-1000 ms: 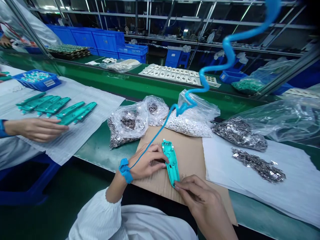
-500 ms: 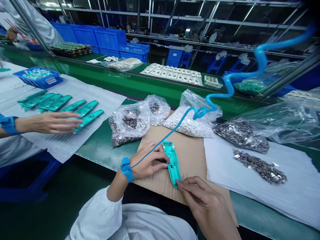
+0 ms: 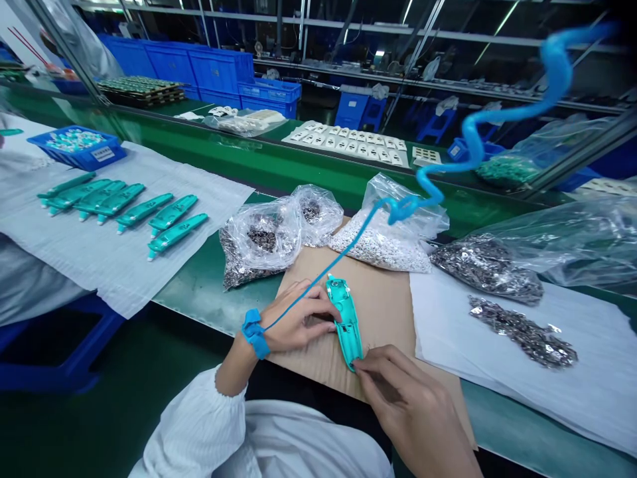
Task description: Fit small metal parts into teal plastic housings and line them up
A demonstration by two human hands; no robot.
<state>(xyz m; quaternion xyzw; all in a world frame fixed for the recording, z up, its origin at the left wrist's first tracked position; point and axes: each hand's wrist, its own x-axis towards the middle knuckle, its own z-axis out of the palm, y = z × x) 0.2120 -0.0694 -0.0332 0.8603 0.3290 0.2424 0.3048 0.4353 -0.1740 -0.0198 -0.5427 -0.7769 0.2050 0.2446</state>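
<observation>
And there, in the middle of it all, the teal casing [image 3: 351, 337] was laid on the brown cardboard [image 3: 383, 309], hollow side up, its white-tipped end pointed away from the body! Its left edge was held by the left hand [image 3: 293, 318], finger and thumb set narrow against it. Down at the near end, the casing was met by the right hand [image 3: 408, 395], thumb and forefinger close together; whether a small part was pinched between them could not be told. Around the left wrist a blue strap [image 3: 255, 334] was worn, and from it a blue coiled cord [image 3: 472, 143] was strung up over the bench.

Just beyond the cardboard, a line of bags was to be seen: the bag of dark pieces [image 3: 259, 242], a smaller bag [image 3: 321, 216] beside it, then the bag of white pieces [image 3: 385, 245]. Over on the right, a heap of shiny metal pieces [image 3: 522, 332] was spread on a white sheet [image 3: 582, 398], near another bag of metal pieces [image 3: 490, 269]. And out left, seven teal pieces [image 3: 174, 212] were lined up on a padded sheet [image 3: 129, 282], near a blue tray [image 3: 102, 158] filled with small white and teal parts
</observation>
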